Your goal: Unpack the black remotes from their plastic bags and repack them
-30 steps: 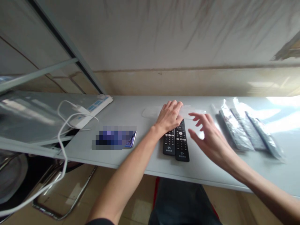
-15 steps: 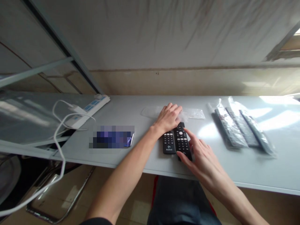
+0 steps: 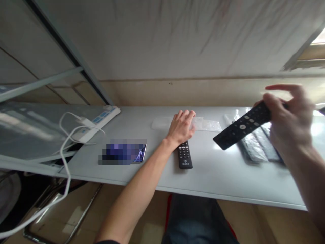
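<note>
A black remote control (image 3: 243,126) is held in my right hand (image 3: 291,115), raised above the right part of the table and tilted, its far end pointing down to the left. My thumb presses on its near end and one finger sticks out. A second black remote control (image 3: 185,157) lies on the table, buttons up, its upper end hidden under my left hand (image 3: 181,127). The fingers of that hand are curled down onto a clear plastic bag (image 3: 209,124) lying flat behind the remote; their tips are partly hidden.
Several remotes in clear plastic sleeves (image 3: 254,149) lie at the right, partly behind my right arm. A phone (image 3: 139,154), partly pixelated, lies left of my forearm. Farther left are a white power strip (image 3: 100,122) and a white cable (image 3: 66,166). The table (image 3: 157,173) meets a wall.
My right hand has lifted one remote off the table and carried it up and to the right. The other remote stays under my left hand, which has hardly moved.
</note>
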The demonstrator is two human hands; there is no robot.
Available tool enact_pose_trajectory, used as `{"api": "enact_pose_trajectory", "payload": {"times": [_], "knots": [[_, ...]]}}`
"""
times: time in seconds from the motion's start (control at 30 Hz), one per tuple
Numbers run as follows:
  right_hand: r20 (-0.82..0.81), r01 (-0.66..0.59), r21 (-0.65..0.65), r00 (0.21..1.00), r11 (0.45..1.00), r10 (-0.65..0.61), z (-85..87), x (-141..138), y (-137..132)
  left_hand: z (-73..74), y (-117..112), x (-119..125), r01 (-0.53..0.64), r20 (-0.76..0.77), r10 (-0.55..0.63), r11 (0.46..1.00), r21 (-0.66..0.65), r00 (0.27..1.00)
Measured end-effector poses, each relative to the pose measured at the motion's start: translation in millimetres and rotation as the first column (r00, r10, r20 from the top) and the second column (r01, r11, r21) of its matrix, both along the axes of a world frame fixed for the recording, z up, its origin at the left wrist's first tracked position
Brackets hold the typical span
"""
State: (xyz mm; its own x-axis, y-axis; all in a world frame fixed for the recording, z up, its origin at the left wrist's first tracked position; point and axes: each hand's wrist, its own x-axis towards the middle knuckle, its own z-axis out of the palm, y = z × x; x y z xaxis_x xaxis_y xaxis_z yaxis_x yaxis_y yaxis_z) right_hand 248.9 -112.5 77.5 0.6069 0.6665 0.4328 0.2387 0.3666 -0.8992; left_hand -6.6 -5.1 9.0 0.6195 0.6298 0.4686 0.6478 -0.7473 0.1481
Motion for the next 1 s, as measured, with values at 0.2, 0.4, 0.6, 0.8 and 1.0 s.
{"api": "enact_pose_trajectory", "payload": {"times": [0.2, 0.4, 0.6, 0.8, 1.0], "knots": [[-0.263, -0.163, -0.149, 0.957, 0.975, 0.12, -41.8, -7.3, 46.4, 3.6, -4.8, 0.4, 0.006, -0.039, -0.009, 0.998, -0.059, 0.999], [-0.231, -0.207, -0.169, 0.959, 0.964, 0.166, -70.2, -15.9, 31.8, 2.5, -4.3, 1.6, 0.02, -0.014, -0.021, 0.995, -0.093, 1.0], [-0.229, -0.126, -0.146, 0.969, 0.981, 0.091, -73.4, -12.7, 30.7, 1.0, -0.3, -0.4, 0.078, 0.026, -0.076, 0.995, -0.056, 0.997], [-0.239, -0.118, -0.105, 0.967, 0.987, 0.09, -68.6, -10.9, 30.1, -7.1, 10.7, -2.0, 0.161, 0.146, -0.164, 0.987, 0.027, 0.976], [-0.221, -0.074, -0.132, 0.974, 0.989, 0.044, -68.6, 2.4, 32.1, -5.0, 11.1, -3.7, 0.183, 0.179, -0.192, 0.981, 0.065, 0.965]]}}
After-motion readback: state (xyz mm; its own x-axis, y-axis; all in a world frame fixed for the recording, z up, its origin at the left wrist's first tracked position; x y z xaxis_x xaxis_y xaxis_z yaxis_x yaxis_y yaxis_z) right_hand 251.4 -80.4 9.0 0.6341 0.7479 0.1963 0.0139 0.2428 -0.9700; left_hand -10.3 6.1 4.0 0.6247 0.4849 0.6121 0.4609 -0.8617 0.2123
